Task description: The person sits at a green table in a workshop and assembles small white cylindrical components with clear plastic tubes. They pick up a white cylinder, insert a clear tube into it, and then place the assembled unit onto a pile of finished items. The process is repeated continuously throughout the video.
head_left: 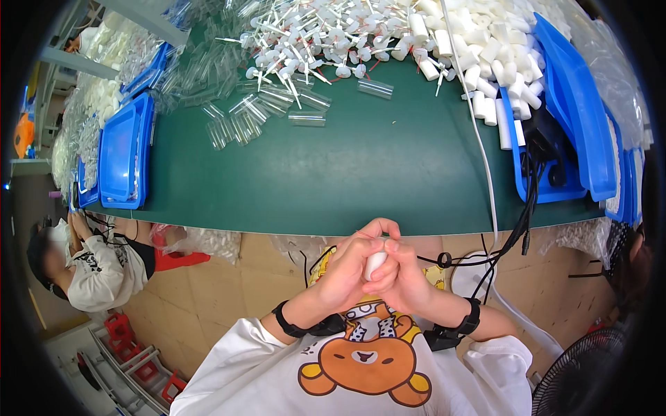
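Note:
Just off the near edge of the green table, in front of my shirt, both my hands meet. My left hand [347,268] and my right hand [408,281] are closed together around a small, smooth white cylinder [375,263] with a rounded end. Only part of it shows between the fingers; the rest is hidden. Several similar white cylinders [491,52] are heaped at the back right of the table. Short clear plastic tubes [306,118] lie at the back left, beside a pile of thin white stems with translucent discs [326,38].
Stacked blue trays [119,156] stand at the table's left end, and more blue trays [579,118] at the right. A white cable [479,132] crosses the green tabletop [312,180]. Black cables [531,197] hang over the edge. A co-worker [104,267] sits left; a fan [579,374] stands lower right.

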### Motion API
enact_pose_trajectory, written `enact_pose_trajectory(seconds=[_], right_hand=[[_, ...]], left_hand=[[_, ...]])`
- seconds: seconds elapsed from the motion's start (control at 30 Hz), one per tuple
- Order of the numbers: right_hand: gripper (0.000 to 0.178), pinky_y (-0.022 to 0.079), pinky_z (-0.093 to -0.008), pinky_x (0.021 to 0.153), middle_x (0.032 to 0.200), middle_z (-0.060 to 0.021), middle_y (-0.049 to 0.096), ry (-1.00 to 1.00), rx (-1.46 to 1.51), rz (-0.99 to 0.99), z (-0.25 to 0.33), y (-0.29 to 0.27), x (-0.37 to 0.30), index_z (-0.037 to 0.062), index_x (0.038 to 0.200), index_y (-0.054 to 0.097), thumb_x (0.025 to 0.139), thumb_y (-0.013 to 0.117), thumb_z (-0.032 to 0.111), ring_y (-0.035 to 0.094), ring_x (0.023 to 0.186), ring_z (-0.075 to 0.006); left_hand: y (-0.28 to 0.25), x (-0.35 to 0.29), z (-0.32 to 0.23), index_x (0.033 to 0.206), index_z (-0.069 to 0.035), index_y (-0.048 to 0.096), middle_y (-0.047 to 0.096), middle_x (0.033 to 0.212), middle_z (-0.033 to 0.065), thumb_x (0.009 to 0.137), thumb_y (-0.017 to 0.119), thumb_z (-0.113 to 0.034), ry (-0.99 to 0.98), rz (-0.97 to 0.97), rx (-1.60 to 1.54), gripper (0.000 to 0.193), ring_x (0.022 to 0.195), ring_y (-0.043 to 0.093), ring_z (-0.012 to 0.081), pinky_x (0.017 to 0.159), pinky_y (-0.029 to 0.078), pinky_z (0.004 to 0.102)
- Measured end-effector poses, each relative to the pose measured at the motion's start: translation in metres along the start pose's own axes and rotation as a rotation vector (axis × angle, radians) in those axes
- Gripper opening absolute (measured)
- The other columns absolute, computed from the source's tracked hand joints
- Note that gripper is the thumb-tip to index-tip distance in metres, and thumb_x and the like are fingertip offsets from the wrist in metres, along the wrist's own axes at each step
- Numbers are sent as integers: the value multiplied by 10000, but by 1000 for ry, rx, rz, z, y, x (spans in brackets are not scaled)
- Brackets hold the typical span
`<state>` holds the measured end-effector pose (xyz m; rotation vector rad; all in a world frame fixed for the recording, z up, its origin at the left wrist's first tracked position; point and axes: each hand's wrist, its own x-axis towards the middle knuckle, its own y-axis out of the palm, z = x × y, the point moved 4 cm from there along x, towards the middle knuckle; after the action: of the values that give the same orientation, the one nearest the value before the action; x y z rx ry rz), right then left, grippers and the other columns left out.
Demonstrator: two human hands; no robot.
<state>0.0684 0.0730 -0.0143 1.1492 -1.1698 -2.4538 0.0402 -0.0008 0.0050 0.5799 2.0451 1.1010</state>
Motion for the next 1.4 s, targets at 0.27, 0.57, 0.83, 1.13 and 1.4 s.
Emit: enact_pose_trajectory(seconds=[0.27,0.57,0.83,1.13,1.4], right_hand=[[407,425,-325,833,876,-122,570,-61,56,95,-1,-6,0,-44,1012,474,902,387,337,533,919,-174],[367,398,-327,854,932,-46,533,35,16,-51,-9,-13,-7,75,1060,454,935,316,392,487,986,-140],[373,398,-264,822,1022,-42,475,13,-21,-86,-30,-31,-10,47,1121,421,910,497,344,490,938,-105],[505,411,-290,877,1131,-65,450,-1,-39,-141,-36,-15,-5,21,1217,348,857,607,265,477,1046,-118],[409,429,-333,874,1137,-55,438,97,106,-120,-43,-21,-1,74,1192,345,874,571,197,477,1065,-132]], left_hand=[[-3,2,3,1031,-41,403,378,561,-18,893,361,-212,24,-40,28,223,399,307,64,416,258,199],[-17,-2,20,1017,-46,409,464,716,63,886,375,-271,-72,127,-93,263,626,436,126,593,356,255],[-58,-17,34,1105,-56,434,499,946,65,931,443,-194,-162,30,38,222,896,498,141,754,431,301],[-71,-16,37,1166,-57,443,511,1027,46,944,457,-198,-269,-73,155,262,935,537,128,793,467,285],[-83,-19,42,1103,-51,453,517,984,51,941,437,-171,-287,-160,128,203,858,548,120,739,473,270]])
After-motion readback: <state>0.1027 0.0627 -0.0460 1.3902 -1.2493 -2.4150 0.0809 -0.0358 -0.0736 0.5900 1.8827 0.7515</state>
